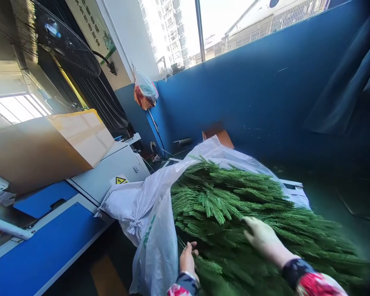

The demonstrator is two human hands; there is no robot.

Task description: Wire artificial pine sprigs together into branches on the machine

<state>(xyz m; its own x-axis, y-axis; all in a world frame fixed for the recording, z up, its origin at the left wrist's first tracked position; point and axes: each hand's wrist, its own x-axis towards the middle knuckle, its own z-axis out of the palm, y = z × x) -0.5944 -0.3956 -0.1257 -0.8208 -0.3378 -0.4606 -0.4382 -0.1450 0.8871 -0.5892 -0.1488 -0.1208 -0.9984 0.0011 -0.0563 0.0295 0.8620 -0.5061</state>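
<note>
A large heap of green artificial pine branches (222,201) spills out of a white woven sack (160,242). My left hand (188,260) is at the heap's near left edge, beside the sack's opening. Its fingers are curled round a branch, and a thin stem shows just above them. Over the middle of the heap, my right hand (260,235) reaches in from the right with thumb and fingers apart, touching the needles. Its fingertips are partly lost among the branches, and nothing clearly shows in its grip.
To the left stand a grey metal cabinet (111,164) with a warning label and a big cardboard-coloured box (77,135). A blue wall (249,94) runs behind the sack. A fan (68,45) hangs at upper left, and a plastic bag (146,93) hangs at the corner.
</note>
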